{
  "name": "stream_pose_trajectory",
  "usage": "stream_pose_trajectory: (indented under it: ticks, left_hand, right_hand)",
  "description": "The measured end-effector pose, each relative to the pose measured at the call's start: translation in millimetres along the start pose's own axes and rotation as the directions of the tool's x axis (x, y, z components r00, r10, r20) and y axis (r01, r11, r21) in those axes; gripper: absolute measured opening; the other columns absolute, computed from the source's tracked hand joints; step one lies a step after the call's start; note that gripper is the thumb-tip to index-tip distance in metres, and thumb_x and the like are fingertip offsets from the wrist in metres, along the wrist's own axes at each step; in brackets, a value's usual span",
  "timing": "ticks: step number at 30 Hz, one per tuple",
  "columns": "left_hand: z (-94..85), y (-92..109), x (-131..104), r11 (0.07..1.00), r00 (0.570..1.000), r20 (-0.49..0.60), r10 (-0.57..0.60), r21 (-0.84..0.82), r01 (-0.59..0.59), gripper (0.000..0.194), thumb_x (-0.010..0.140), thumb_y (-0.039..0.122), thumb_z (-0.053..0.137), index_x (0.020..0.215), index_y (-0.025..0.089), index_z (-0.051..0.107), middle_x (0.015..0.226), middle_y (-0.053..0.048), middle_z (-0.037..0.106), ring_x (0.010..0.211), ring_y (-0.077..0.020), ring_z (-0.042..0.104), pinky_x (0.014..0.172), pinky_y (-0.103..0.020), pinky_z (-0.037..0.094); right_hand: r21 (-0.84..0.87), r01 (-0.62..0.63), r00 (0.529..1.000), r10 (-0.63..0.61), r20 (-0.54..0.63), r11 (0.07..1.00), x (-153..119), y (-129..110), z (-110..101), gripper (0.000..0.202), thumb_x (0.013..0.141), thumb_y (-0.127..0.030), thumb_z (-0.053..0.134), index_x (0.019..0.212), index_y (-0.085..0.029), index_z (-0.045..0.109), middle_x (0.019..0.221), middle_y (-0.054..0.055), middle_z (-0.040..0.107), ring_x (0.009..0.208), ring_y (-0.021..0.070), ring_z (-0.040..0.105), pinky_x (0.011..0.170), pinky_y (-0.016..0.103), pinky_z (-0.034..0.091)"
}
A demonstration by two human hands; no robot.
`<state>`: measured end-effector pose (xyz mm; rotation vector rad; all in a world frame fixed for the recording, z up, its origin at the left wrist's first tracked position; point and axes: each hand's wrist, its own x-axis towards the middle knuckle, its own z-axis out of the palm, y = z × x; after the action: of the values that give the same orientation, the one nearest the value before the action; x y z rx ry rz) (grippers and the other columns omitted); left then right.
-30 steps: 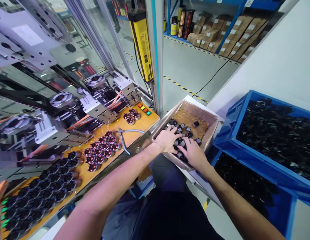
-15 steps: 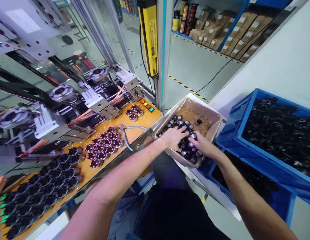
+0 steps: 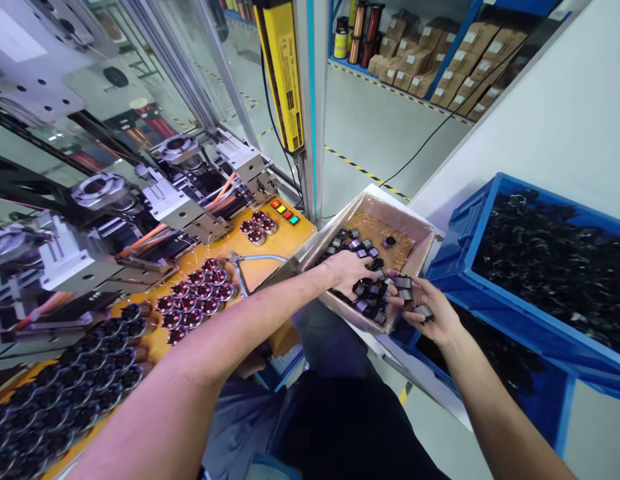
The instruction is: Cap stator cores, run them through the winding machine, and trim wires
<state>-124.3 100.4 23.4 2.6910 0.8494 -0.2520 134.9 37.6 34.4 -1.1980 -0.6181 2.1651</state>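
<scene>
Small motor stators with grey metal rings and black insulators (image 3: 374,303) lie heaped in a plastic-lined cardboard box (image 3: 421,245). My left hand (image 3: 349,272) rests over the heap, fingers stretched out among the stators; its fingertips are partly hidden. At the box's right side, my right hand (image 3: 437,310) is turned palm up with its fingers curled round several stators (image 3: 404,285). One stator (image 3: 424,312) lies against the palm side of that hand. A lone stator (image 3: 389,241) sits on the bare cardboard towards the back of the box.
Left, an orange machine table (image 3: 295,243) bears copper-wound stators (image 3: 200,292), rows of black-topped stators (image 3: 80,373), pliers (image 3: 263,258) and coloured buttons (image 3: 285,212). Winding fixtures (image 3: 177,200) stand behind. A yellow sensor bar (image 3: 283,80) rises on the frame. Blue bins (image 3: 460,267) of black parts stand right.
My right hand has lifted from the heap, moved right and turned palm up with several stators in it. My left hand remains in the box. The view has shifted slightly.
</scene>
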Motion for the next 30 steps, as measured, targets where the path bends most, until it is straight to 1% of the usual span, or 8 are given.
stream_pose_trajectory:
  ticks: [4, 7, 11, 14, 16, 21, 26, 30]
  left_hand:
    - [2.3, 4.5, -8.8, 0.989, 0.992, -0.034, -0.123, -0.083, 0.120, 0.078, 0.083, 0.060, 0.091, 0.154, 0.034, 0.072, 0.152, -0.014, 0.067, 0.125, -0.0396, 0.074, 0.097, -0.046, 0.061]
    - [3.0, 11.0, -9.9, 0.976, 0.980, -0.021, -0.200, -0.089, 0.198, 0.081, 0.085, 0.066, 0.088, 0.157, 0.032, 0.070, 0.157, -0.015, 0.063, 0.129, -0.0414, 0.073, 0.099, -0.047, 0.062]
    - [2.3, 17.2, -5.2, 0.976, 0.977, 0.012, -0.211, -0.047, 0.211, 0.090, 0.084, 0.071, 0.087, 0.163, 0.031, 0.067, 0.162, -0.017, 0.061, 0.127, -0.0435, 0.074, 0.099, -0.050, 0.062]
    - [2.8, 18.9, -2.6, 0.980, 0.980, 0.018, -0.197, -0.026, 0.198, 0.085, 0.088, 0.070, 0.083, 0.163, 0.032, 0.067, 0.161, -0.017, 0.061, 0.126, -0.0441, 0.074, 0.097, -0.050, 0.061]
    - [3.6, 19.5, -1.7, 0.982, 0.982, 0.023, -0.188, -0.019, 0.189, 0.081, 0.090, 0.067, 0.083, 0.162, 0.033, 0.068, 0.160, -0.017, 0.062, 0.126, -0.0448, 0.074, 0.096, -0.050, 0.061]
    - [3.9, 19.3, -0.1, 0.980, 0.981, 0.010, -0.191, -0.048, 0.192, 0.080, 0.087, 0.062, 0.086, 0.159, 0.032, 0.070, 0.158, -0.016, 0.064, 0.126, -0.0438, 0.076, 0.096, -0.049, 0.062]
    - [3.8, 15.6, -1.5, 0.969, 0.974, -0.029, -0.226, -0.110, 0.222, 0.080, 0.079, 0.062, 0.093, 0.150, 0.029, 0.074, 0.153, -0.014, 0.066, 0.117, -0.0386, 0.080, 0.094, -0.045, 0.063]
    - [6.6, 9.8, -4.4, 0.946, 0.961, -0.078, -0.265, -0.212, 0.243, 0.081, 0.077, 0.060, 0.096, 0.149, 0.029, 0.073, 0.152, -0.012, 0.066, 0.119, -0.0380, 0.079, 0.094, -0.043, 0.062]
  right_hand:
    - [0.077, 0.012, 1.000, -0.012, 0.000, 0.997, 1.3, 5.8, 0.5, 0.048, 0.094, -0.044, 0.087, 0.137, -0.033, 0.071, 0.088, 0.001, 0.062, 0.068, 0.0156, 0.051, 0.033, 0.008, 0.035]
    - [0.094, 0.012, 1.000, -0.012, 0.005, 0.995, 2.0, 8.4, -0.4, 0.049, 0.095, -0.045, 0.089, 0.139, -0.034, 0.072, 0.087, 0.000, 0.061, 0.066, 0.0145, 0.051, 0.034, 0.009, 0.037]
    - [0.083, 0.013, 1.000, -0.013, 0.003, 0.996, 3.3, 10.9, -1.9, 0.045, 0.098, -0.049, 0.087, 0.138, -0.033, 0.073, 0.086, -0.001, 0.062, 0.063, 0.0143, 0.051, 0.033, 0.010, 0.038]
    - [0.068, 0.021, 1.000, -0.021, 0.000, 0.997, 4.3, 12.7, -3.5, 0.044, 0.097, -0.052, 0.088, 0.133, -0.032, 0.075, 0.085, -0.001, 0.065, 0.061, 0.0135, 0.050, 0.034, 0.011, 0.039]
    - [0.058, 0.030, 1.000, -0.029, -0.004, 0.998, 5.0, 14.1, -5.0, 0.044, 0.094, -0.055, 0.090, 0.128, -0.031, 0.076, 0.086, -0.001, 0.068, 0.059, 0.0124, 0.050, 0.034, 0.012, 0.039]
    - [0.019, 0.056, 0.998, -0.055, -0.021, 0.998, 6.7, 17.7, -5.8, 0.044, 0.084, -0.057, 0.101, 0.098, -0.023, 0.077, 0.086, 0.003, 0.074, 0.058, 0.0103, 0.049, 0.036, 0.013, 0.039]
    - [0.016, 0.077, 0.996, -0.076, -0.036, 0.997, 5.8, 20.0, -0.4, 0.051, 0.071, -0.046, 0.111, 0.108, -0.026, 0.082, 0.103, 0.004, 0.083, 0.065, 0.0100, 0.058, 0.039, 0.012, 0.041]
    - [0.054, 0.085, 0.995, -0.082, -0.054, 0.995, 5.6, 20.2, 0.7, 0.056, 0.066, -0.038, 0.114, 0.112, -0.029, 0.083, 0.106, 0.003, 0.084, 0.066, 0.0087, 0.060, 0.039, 0.009, 0.039]
